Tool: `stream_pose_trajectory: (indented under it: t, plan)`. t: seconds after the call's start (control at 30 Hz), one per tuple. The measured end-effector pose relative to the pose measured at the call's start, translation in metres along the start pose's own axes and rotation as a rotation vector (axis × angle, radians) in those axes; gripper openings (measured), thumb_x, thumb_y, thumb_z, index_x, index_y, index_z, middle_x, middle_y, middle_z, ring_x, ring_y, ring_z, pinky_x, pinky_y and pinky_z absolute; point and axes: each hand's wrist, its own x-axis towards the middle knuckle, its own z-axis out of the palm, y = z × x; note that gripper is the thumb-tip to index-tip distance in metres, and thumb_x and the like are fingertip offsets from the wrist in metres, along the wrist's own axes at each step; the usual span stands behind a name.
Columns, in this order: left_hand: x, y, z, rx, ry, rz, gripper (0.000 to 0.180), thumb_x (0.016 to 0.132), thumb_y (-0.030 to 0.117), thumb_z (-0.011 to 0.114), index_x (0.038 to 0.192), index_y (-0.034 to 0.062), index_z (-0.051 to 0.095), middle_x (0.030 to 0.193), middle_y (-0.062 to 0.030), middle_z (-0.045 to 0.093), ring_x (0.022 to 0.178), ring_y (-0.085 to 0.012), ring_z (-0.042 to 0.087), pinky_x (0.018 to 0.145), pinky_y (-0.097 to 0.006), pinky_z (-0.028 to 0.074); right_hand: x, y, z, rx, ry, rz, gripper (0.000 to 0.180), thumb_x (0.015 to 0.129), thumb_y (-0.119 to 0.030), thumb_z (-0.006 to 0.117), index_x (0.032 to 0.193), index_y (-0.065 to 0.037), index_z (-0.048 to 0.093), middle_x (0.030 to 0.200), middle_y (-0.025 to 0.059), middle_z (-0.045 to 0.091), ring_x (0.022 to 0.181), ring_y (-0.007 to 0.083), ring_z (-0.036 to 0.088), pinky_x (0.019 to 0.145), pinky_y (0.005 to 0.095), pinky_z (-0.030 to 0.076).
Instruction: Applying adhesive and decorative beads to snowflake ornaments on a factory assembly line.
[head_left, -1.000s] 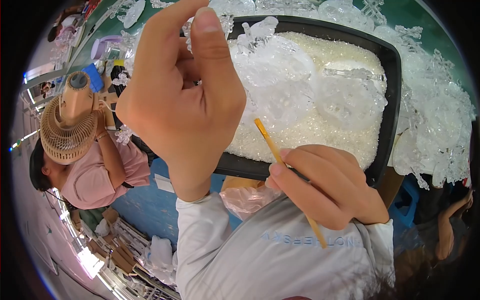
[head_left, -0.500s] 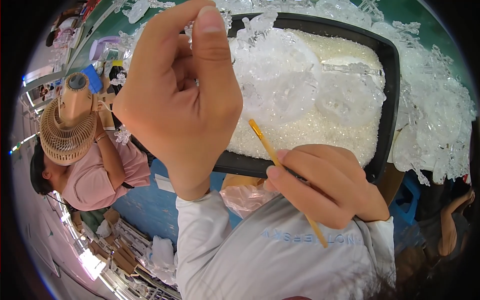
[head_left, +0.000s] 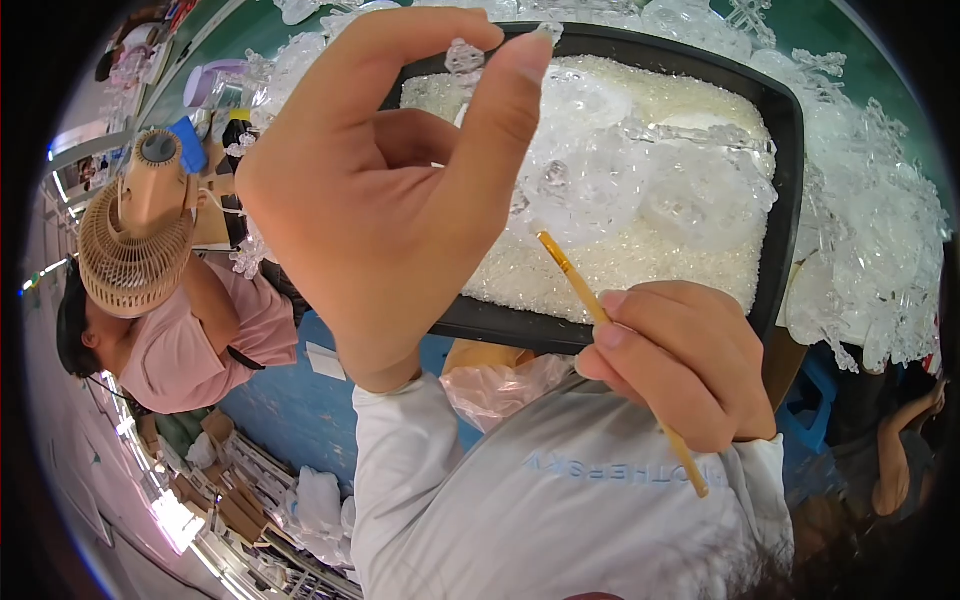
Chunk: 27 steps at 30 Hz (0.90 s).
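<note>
My left hand [head_left: 390, 220] is raised over the left part of a black tray [head_left: 786, 190], thumb and forefinger curled round a small clear plastic piece [head_left: 465, 58]. Parts of that piece show beside both fingertips; the rest is hidden. In my right hand [head_left: 690, 365], at the tray's near edge, is a thin paintbrush [head_left: 574, 278] with a yellow handle, pinched between thumb and fingers. Its tip points up and left over the glittery white granules [head_left: 640, 275] filling the tray. Round, clear, frosted-looking pieces [head_left: 700, 195] lie on the granules.
Heaps of clear plastic pieces [head_left: 880, 240] lie on the green table [head_left: 900, 60], right of and beyond the tray. A beige fan [head_left: 140, 240] stands at the left, near a person in a pink shirt [head_left: 215, 350]. A blue stool [head_left: 810, 400] is at the right.
My left hand has shifted right and its thumb and forefinger have opened out, bringing the clear piece into view. The right hand and brush have moved slightly right.
</note>
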Motion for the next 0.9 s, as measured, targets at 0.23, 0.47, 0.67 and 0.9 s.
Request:
stream_pose_trajectory:
  t: [0.23,0.47,0.67,0.9]
  plan:
    - [0.0,0.021,0.021,0.019,0.093,-0.106,0.016,0.091,-0.001,0.078,0.105,-0.0058,0.071,0.099,-0.0106,0.076,0.081,-0.0067,0.067,0.063,-0.019,0.054,-0.002,0.003,0.004,-0.064,-0.109,-0.019,0.028,0.074,-0.01,0.083,0.09,0.007,0.069,0.084,0.0163,0.067,0.065,0.026,0.069,0.055,0.0306,0.06]
    - [-0.003,0.01,0.012,-0.013,0.05,-0.065,0.017,0.091,-0.001,0.078,0.105,-0.0066,0.071,0.096,-0.0113,0.076,0.08,-0.0071,0.067,0.064,-0.018,0.053,-0.001,0.002,0.004,-0.088,-0.117,0.004,0.026,0.075,-0.008,0.083,0.09,0.008,0.069,0.084,0.016,0.067,0.065,0.0256,0.069,0.056,0.0308,0.061]
    - [-0.008,0.018,0.013,0.04,0.011,-0.089,0.017,0.091,-0.001,0.078,0.105,-0.0077,0.071,0.098,-0.0137,0.077,0.073,-0.0047,0.064,0.058,-0.016,0.048,-0.004,0.003,0.006,-0.115,-0.109,0.009,0.026,0.078,-0.007,0.084,0.094,0.007,0.069,0.085,0.0162,0.068,0.067,0.026,0.07,0.056,0.0315,0.061]
    - [-0.003,0.014,0.01,0.091,0.067,-0.103,0.014,0.088,0.008,0.082,0.1,0.0029,0.077,0.068,-0.0003,0.065,0.052,0.0,0.052,0.047,-0.017,0.034,0.003,-0.002,-0.006,0.021,-0.021,-0.034,0.026,0.078,-0.012,0.084,0.092,0.004,0.07,0.082,0.0143,0.068,0.064,0.0237,0.069,0.054,0.0317,0.06]
